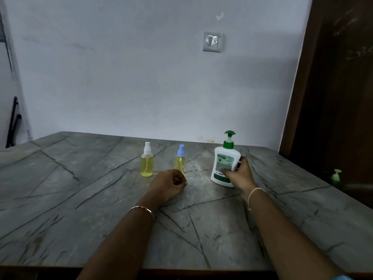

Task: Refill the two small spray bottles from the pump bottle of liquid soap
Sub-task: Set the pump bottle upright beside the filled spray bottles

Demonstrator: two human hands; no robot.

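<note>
two small spray bottles are standing upright on the grey table (80, 188), both holding yellow liquid: the white-capped spray bottle (147, 162) and, to its right, the blue-capped spray bottle (180, 160). one white pump bottle (224, 164) is leaning slightly, its contents not showing. the right hand (240, 174) is gripping its lower body. the left hand (169, 182) is resting before the blue-capped one, fingers curling into a fist, holding nothing.

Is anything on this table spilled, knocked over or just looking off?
Only the pump bottle looks askew: it sits tilted, gripped by the right hand. The white-capped spray bottle and blue-capped spray bottle stand upright, caps on. No spill shows on the table.
</note>
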